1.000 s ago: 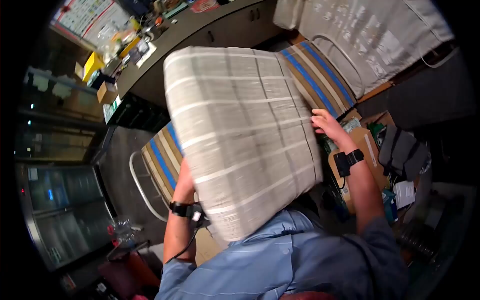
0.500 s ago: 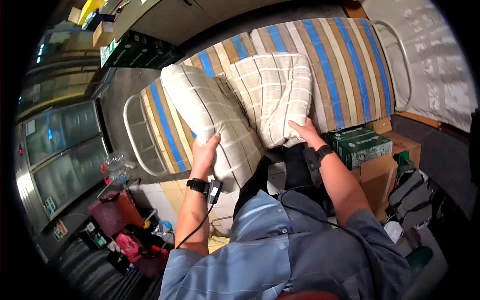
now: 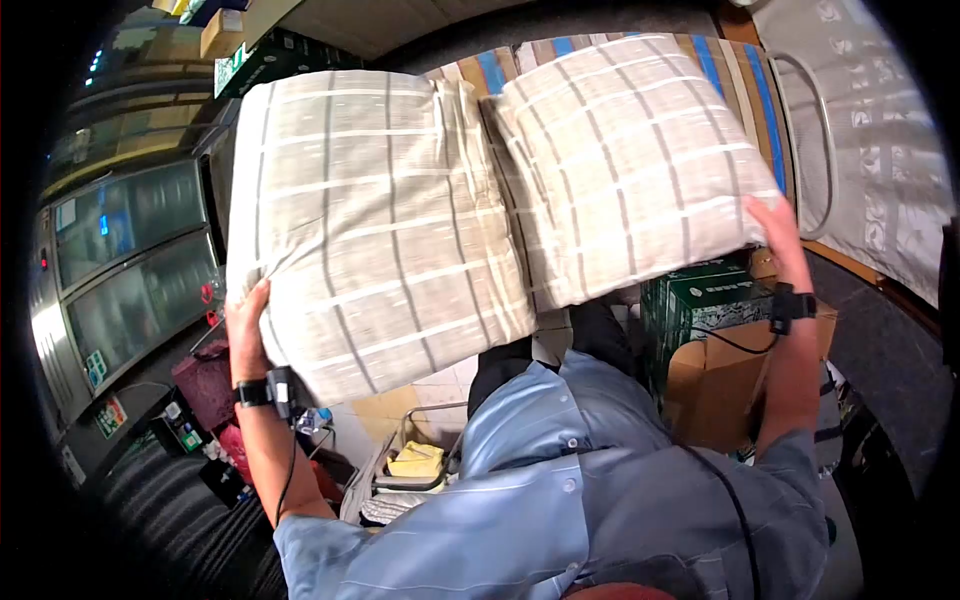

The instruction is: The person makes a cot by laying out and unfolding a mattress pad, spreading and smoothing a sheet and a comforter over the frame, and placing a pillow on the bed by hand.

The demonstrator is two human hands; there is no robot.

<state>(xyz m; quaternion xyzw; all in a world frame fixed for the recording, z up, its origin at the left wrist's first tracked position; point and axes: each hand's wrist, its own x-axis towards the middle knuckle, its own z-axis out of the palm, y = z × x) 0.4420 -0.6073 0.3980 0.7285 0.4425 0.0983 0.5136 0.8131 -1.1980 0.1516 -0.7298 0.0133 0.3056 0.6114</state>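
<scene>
A thick cream quilt (image 3: 380, 220) with grey and white check lines is spread in two padded halves, with a deep crease between them. At its lower left corner, my left hand (image 3: 247, 320) is closed on the edge, thumb on top. My right hand (image 3: 780, 235) grips the lower right corner, its fingers partly hidden by the fabric. The quilt is held above a folding bed with a striped mattress (image 3: 745, 85) in brown, cream and blue, and covers most of it.
A curved metal bed rail (image 3: 818, 140) stands at the right end. Green boxes (image 3: 715, 285) and an open cardboard box (image 3: 720, 385) sit by my right arm. At lower left are a yellow item (image 3: 415, 460) and a maroon chair (image 3: 205, 380). A glass-fronted cabinet (image 3: 135, 260) is at left.
Both hands have moved apart, left hand to the left and right hand to the right. The bunched quilt has opened out wide and come closer to me.
</scene>
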